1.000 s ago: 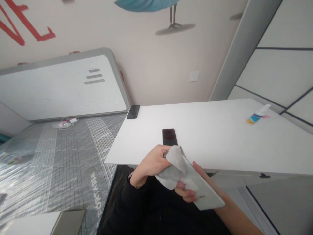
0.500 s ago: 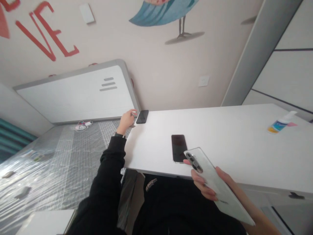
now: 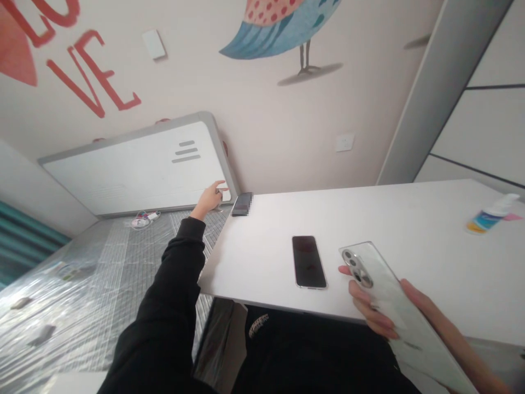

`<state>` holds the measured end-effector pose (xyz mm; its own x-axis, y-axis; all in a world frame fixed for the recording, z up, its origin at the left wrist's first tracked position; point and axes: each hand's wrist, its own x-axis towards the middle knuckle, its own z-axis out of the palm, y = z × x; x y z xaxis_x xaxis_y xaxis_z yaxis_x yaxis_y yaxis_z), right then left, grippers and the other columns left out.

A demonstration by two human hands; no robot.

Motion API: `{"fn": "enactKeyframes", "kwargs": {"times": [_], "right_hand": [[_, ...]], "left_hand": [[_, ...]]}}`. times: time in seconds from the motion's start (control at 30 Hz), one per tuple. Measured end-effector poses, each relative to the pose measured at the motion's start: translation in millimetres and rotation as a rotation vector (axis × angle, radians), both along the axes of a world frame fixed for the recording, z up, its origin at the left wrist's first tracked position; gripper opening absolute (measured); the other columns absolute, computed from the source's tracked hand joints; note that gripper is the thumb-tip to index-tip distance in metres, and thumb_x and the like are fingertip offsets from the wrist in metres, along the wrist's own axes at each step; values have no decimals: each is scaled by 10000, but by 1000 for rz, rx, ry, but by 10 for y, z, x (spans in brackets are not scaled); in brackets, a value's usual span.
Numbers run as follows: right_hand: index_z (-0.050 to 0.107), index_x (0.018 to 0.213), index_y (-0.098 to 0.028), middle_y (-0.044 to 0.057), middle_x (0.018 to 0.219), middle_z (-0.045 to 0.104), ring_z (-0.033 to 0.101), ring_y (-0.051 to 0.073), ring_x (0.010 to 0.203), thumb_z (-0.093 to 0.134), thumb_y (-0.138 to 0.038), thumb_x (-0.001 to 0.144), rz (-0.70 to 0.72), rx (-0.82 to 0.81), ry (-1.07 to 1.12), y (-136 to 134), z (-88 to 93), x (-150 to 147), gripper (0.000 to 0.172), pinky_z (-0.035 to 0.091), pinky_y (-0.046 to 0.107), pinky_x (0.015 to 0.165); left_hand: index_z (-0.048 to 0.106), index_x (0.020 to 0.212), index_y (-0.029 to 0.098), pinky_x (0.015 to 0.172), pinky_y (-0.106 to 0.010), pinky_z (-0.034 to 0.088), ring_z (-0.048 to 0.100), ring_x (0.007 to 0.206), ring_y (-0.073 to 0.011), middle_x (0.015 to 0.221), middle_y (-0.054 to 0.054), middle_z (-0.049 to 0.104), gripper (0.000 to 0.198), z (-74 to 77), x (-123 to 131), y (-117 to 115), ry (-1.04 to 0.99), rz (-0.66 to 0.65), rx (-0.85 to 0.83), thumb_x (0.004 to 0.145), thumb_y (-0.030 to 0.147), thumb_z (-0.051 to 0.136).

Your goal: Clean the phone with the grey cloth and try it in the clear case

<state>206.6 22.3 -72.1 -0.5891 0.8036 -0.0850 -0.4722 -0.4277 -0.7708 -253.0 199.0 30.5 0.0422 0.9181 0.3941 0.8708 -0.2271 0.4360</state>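
- Held item: the pale smartphone lies in the right hand, back facing up, with its triple-lens camera module toward the table.
- Grip, right: the fingers curl under the near edge and the thumb lies along the far edge, clamping the phone between them.
- Handling: judged stiff, light and slippery, with a glossy back. Hold by the long edges, clear of the lenses.
- Grip, left: the left hand is open, fingers spread, holding nothing.
- Nearest item, left: a dark smartphone lies just beside those fingers, at the far corner of the white table.
- Surroundings: a black smartphone lies flat, screen up, near the table's front edge; a spray bottle lies at the right.
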Motion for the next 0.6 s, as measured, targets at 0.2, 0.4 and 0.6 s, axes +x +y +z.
{"fn": "enactKeyframes", "kwargs": {"times": [0.2, 0.4, 0.6], "right_hand": [[689, 951, -227, -22, 758, 508, 412, 86, 547, 855, -635, 731, -175, 25, -179, 164, 185, -457, 492, 407, 208, 456], [571, 1115, -247, 81, 1061, 709, 715, 254, 980, 643, -446, 914, -296, 173, -354, 693, -36, -1283, 292, 619, 395, 842], [488, 1361, -236, 57, 1016, 745, 740, 250, 935, 742, -258, 817, -201, 416, -555, 1085, -122, -1603, 601, 608, 421, 868]], "left_hand": [[660, 1294, 160, 741, -278, 513, 622, 790, -159, 830, 10, 714, 394, 121, 682, -989, -58, -161, -320, 1032, 370, 454], [337, 1587, 197, 663, -261, 426, 537, 665, -136, 894, -6, 761, 737, -354, 1480, -1933, -318, -392, -703, 953, 498, 566], [546, 1275, 138, 580, -251, 325, 424, 563, -110, 707, 13, 649, 541, -768, 1256, -1850, -568, -202, -619, 936, 560, 568]]}}
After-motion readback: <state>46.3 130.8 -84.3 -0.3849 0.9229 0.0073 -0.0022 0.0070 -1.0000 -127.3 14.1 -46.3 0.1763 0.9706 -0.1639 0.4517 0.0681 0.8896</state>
